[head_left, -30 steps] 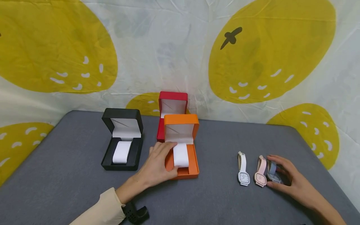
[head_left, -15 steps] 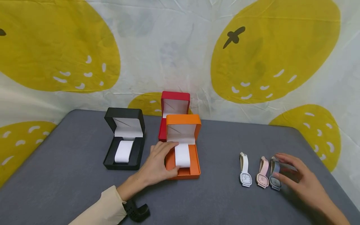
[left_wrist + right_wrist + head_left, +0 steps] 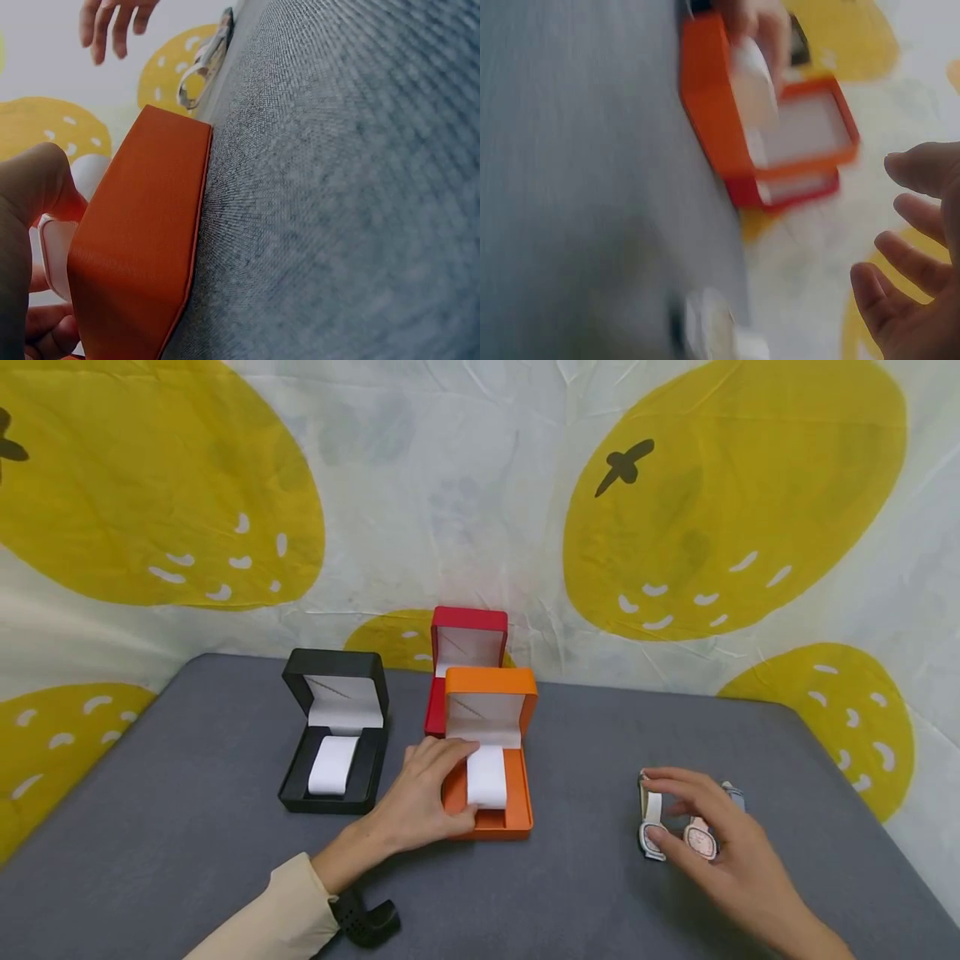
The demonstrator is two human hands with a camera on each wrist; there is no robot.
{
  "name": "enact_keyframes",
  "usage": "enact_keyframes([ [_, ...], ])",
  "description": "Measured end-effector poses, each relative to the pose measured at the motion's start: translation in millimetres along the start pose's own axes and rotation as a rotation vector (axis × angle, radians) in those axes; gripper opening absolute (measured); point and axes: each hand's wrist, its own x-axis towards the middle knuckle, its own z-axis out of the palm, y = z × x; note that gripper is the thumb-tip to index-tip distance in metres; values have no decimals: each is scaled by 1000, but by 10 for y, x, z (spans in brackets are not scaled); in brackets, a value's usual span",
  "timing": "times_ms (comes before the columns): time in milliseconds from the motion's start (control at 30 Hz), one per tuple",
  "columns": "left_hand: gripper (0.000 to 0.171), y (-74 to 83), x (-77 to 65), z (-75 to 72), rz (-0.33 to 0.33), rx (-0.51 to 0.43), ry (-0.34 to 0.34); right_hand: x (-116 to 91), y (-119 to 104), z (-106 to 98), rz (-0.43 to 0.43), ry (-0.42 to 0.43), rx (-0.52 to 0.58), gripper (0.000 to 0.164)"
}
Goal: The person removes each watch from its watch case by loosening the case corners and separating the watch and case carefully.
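Observation:
My left hand (image 3: 420,797) reaches over the left side of an open orange watch box (image 3: 519,793). Its thumb and fingers grip the white watch cushion (image 3: 486,777) seated inside; the left wrist view shows the fingers around that cushion (image 3: 56,255). On the right, my right hand (image 3: 723,852) hovers over the watches, thumb and fingers spread. Nearest its fingertips is a white watch (image 3: 652,808). Partly covered by the hand are a pink watch (image 3: 700,841) and a blue-grey watch (image 3: 736,795). In the right wrist view the fingers (image 3: 911,262) hold nothing, and a watch (image 3: 712,330) is blurred.
An open black watch box (image 3: 367,768) with a white cushion stands to the left. Behind the orange box is an open red one (image 3: 470,620). The grey tabletop (image 3: 577,777) ends at a patterned curtain (image 3: 465,485).
My right hand has moved left from the blue-grey watch to above the white and pink ones. The blue-grey watch now lies alongside the pink one. My left hand has stayed at the cushion.

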Motion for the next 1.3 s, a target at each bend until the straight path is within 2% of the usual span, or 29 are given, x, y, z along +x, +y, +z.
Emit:
enact_keyframes([
  [100, 61, -5, -5, 14, 8, 13, -7, 102, -152, 191, -51, -55, 80, 53],
  [233, 61, -5, -11, 27, 3, 13, -17, 241, -309, 402, -77, -86, 210, 49],
  [367, 61, -15, -16, 26, -3, 5, -8, 294, -149, 658, -33, -114, 346, 47],
  [467, 62, -25, -18, 24, -4, 3, 3, 315, -61, 786, 27, -141, 395, 45],
  [500, 62, -27, -17, 23, -6, 3, 6, 332, -94, 798, 38, -151, 409, 43],
  [700, 62, -39, -13, 13, -9, 22, 19, 386, -226, 861, 74, -194, 429, 36],
  [1100, 61, -94, -39, 14, 6, -7, 29, 360, -158, 997, 41, -183, 422, 32],
  [1300, 62, -84, -45, 40, -13, -14, 25, 341, -147, 992, 44, -186, 407, 32],
])
